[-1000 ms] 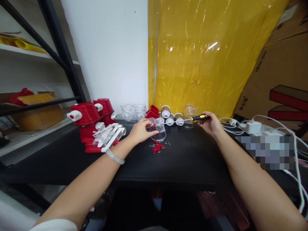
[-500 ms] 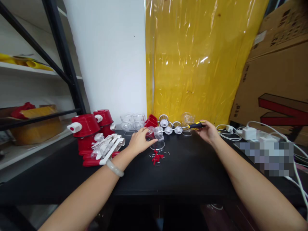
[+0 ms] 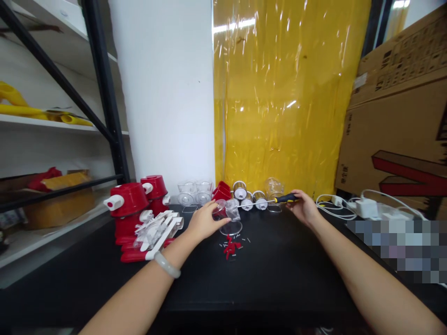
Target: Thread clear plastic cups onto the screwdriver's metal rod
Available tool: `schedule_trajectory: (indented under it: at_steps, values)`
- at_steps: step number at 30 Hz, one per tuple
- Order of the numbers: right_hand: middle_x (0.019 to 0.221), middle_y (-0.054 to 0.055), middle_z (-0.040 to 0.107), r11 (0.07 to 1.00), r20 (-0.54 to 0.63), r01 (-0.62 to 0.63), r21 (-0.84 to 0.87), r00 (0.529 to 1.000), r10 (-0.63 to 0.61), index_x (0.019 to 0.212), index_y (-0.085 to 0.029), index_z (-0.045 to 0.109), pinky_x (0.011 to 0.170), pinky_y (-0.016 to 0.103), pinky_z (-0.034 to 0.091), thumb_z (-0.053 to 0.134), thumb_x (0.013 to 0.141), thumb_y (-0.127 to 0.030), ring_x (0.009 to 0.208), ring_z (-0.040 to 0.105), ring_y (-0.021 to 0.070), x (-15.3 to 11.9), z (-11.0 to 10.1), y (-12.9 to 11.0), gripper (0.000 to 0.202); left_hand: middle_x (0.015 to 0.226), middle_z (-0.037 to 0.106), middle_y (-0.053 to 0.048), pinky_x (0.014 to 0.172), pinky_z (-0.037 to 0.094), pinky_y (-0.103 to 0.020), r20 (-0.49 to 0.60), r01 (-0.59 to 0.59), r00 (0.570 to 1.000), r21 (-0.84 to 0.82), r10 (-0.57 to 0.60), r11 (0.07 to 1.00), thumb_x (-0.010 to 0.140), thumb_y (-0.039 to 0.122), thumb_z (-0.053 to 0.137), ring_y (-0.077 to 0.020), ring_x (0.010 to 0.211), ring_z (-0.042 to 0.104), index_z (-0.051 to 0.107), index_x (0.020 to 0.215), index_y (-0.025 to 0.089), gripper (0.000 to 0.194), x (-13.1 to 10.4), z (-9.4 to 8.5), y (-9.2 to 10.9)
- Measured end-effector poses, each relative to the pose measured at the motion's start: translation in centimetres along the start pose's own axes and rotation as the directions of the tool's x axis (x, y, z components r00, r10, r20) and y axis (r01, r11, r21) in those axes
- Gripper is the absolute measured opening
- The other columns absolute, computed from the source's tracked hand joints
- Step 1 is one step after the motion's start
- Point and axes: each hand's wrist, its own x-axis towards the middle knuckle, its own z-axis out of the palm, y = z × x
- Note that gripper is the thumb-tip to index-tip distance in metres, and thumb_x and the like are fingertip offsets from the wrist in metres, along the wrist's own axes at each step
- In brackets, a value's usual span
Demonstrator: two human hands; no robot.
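Note:
My left hand (image 3: 206, 221) is closed around a clear plastic part (image 3: 232, 210) that looks like a small cup with a wide round base, tilted above the black table. In my right hand (image 3: 303, 208) is a screwdriver (image 3: 285, 198) with a black and yellow handle, held by its end. Its long metal shaft points left, and the tip meets the clear part or lies right beside it. Just below on the table lie small red plastic pieces (image 3: 230, 248) and several loose screws (image 3: 246, 239).
Red housings (image 3: 129, 199) and white plastic parts (image 3: 159, 232) are stacked at left. Clear cups (image 3: 195, 193), a red funnel-like part (image 3: 221, 190) and metallic cylinders (image 3: 259, 200) line the back. White cables with an adapter (image 3: 366, 208) lie at right, before a cardboard box (image 3: 394, 116).
The camera view has tilted up, so the table items sit lower in the picture. Both hands keep their hold on the clear part and the screwdriver.

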Motion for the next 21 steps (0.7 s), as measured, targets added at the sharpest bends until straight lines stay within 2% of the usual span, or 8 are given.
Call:
schedule_trajectory:
  at_steps: [2, 4, 7, 11, 14, 17, 19, 21]
  values:
    - [0.069, -0.002, 0.059, 0.999, 0.031, -0.027, 0.046, 0.999, 0.026, 0.076, -0.024, 0.056, 0.052, 0.029, 0.047, 0.074, 0.056, -0.038, 0.058, 0.057, 0.0152, -0.11, 0.19, -0.10, 0.030, 0.142, 0.056, -0.015, 0.109, 0.042, -0.049, 0.000, 0.020, 1.000, 0.006, -0.020, 1.000, 0.077, 0.063, 0.068, -0.0338, 0.131, 0.053, 0.066, 0.119, 0.020, 0.060, 0.00, -0.09, 0.03]
    - [0.067, -0.001, 0.059, 1.000, 0.014, 0.000, 0.031, 1.000, -0.001, 0.072, -0.024, 0.054, 0.052, 0.030, 0.047, 0.072, 0.062, -0.053, 0.057, 0.057, 0.0159, -0.11, 0.36, -0.05, 0.036, 0.141, 0.057, -0.014, 0.109, 0.042, -0.049, 0.002, 0.032, 0.999, 0.004, -0.032, 0.999, 0.077, 0.062, 0.068, -0.0337, 0.132, 0.052, 0.066, 0.117, 0.021, 0.058, 0.01, -0.12, -0.03]
    - [0.054, -0.002, 0.051, 0.983, -0.037, 0.055, -0.174, 0.997, -0.062, 0.069, -0.023, 0.052, 0.043, 0.028, 0.039, 0.060, 0.068, -0.075, 0.043, 0.048, 0.0144, 0.09, 0.37, 0.26, 0.053, 0.141, 0.058, -0.012, 0.110, 0.041, -0.048, 0.002, 0.035, 0.999, -0.014, -0.035, 0.999, 0.077, 0.061, 0.068, -0.0326, 0.133, 0.052, 0.067, 0.116, 0.022, 0.056, 0.05, -0.02, -0.27]
    - [0.049, -0.006, 0.041, 0.907, -0.069, 0.137, -0.397, 0.981, -0.178, 0.067, -0.022, 0.052, 0.040, 0.026, 0.032, 0.070, 0.066, -0.064, 0.039, 0.038, 0.0100, 0.38, 0.11, 0.53, 0.045, 0.140, 0.058, -0.012, 0.109, 0.041, -0.048, 0.004, 0.023, 1.000, -0.033, -0.023, 0.999, 0.076, 0.059, 0.068, -0.0328, 0.132, 0.052, 0.066, 0.118, 0.022, 0.055, 0.10, 0.17, -0.55]
    - [0.063, -0.005, 0.051, 0.949, -0.099, 0.166, -0.269, 0.975, -0.199, 0.073, -0.023, 0.055, 0.042, 0.024, 0.038, 0.075, 0.059, -0.046, 0.049, 0.046, 0.0107, 0.32, 0.18, 0.34, 0.033, 0.138, 0.059, -0.012, 0.107, 0.044, -0.047, -0.004, 0.018, 1.000, -0.041, -0.018, 0.999, 0.076, 0.059, 0.068, -0.0327, 0.128, 0.056, 0.066, 0.117, 0.021, 0.056, 0.09, 0.18, -0.58]
    - [0.072, -0.003, 0.055, 0.987, -0.042, 0.145, -0.064, 0.988, -0.147, 0.077, -0.024, 0.057, 0.048, 0.025, 0.045, 0.074, 0.054, -0.035, 0.061, 0.053, 0.0133, -0.01, 0.49, 0.01, 0.030, 0.137, 0.059, -0.012, 0.106, 0.044, -0.048, 0.002, 0.006, 1.000, -0.050, -0.006, 0.999, 0.077, 0.060, 0.067, -0.0329, 0.127, 0.056, 0.065, 0.117, 0.022, 0.056, 0.07, 0.08, -0.57]
    - [0.074, -0.002, 0.057, 0.995, -0.003, 0.103, 0.005, 0.995, -0.103, 0.076, -0.024, 0.057, 0.050, 0.026, 0.048, 0.074, 0.057, -0.038, 0.064, 0.055, 0.0144, -0.19, 0.64, -0.07, 0.029, 0.136, 0.060, -0.012, 0.105, 0.045, -0.048, 0.011, -0.007, 1.000, -0.058, 0.007, 0.998, 0.078, 0.059, 0.067, -0.0326, 0.125, 0.057, 0.064, 0.117, 0.022, 0.054, 0.06, -0.03, -0.59]
    - [0.070, -0.001, 0.058, 0.997, -0.016, 0.079, -0.020, 0.997, -0.079, 0.072, -0.024, 0.057, 0.049, 0.028, 0.048, 0.070, 0.064, -0.054, 0.060, 0.056, 0.0151, -0.16, 0.61, 0.04, 0.034, 0.134, 0.060, -0.011, 0.103, 0.046, -0.048, 0.016, -0.023, 1.000, -0.066, 0.025, 0.998, 0.079, 0.058, 0.066, -0.0317, 0.121, 0.059, 0.063, 0.116, 0.024, 0.051, 0.06, -0.15, -0.60]
